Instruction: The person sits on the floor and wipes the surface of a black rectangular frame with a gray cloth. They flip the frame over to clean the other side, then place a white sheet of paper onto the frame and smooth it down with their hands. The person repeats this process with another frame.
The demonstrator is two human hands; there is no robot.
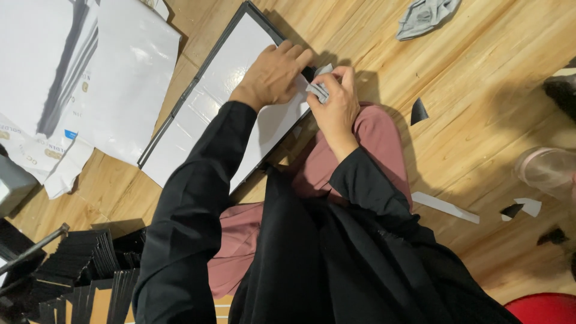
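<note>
Panel [210, 108]: flat, rectangular, white-faced with a thin black frame, laid on the wooden floor [480, 120] and running from 12 o'clock down toward 8 o'clock of the view. It is judged stiff and light, with a glossy face that is likely slippery and apt to show marks; the frame edges are judged the safest place for a grip, not the face.

Left hand [273, 75]: laid palm-down on the panel's upper corner, fingers bent over the frame edge, pressing rather than gripping.

Right hand [336, 102]: at 3 o'clock of the left hand and touching it, fingers pinched on a small grey wad [318, 90], held against the panel's corner. The wad is judged soft, light and easily crushed.

White sheets [90, 78]: glossy, overlapping, at 9 o'clock of the panel; judged thin and limp.

Black stack [78, 264]: thin pieces packed on edge at 7 o'clock; whether a box holds them cannot be told.

Grey cloth [423, 15]: crumpled, at 1 o'clock.

Scraps [419, 112]: black and white offcuts scattered on the floor at 3 to 4 o'clock.

Clear cup [549, 168]: at 3 o'clock, partly cut off; contents cannot be told.
</note>
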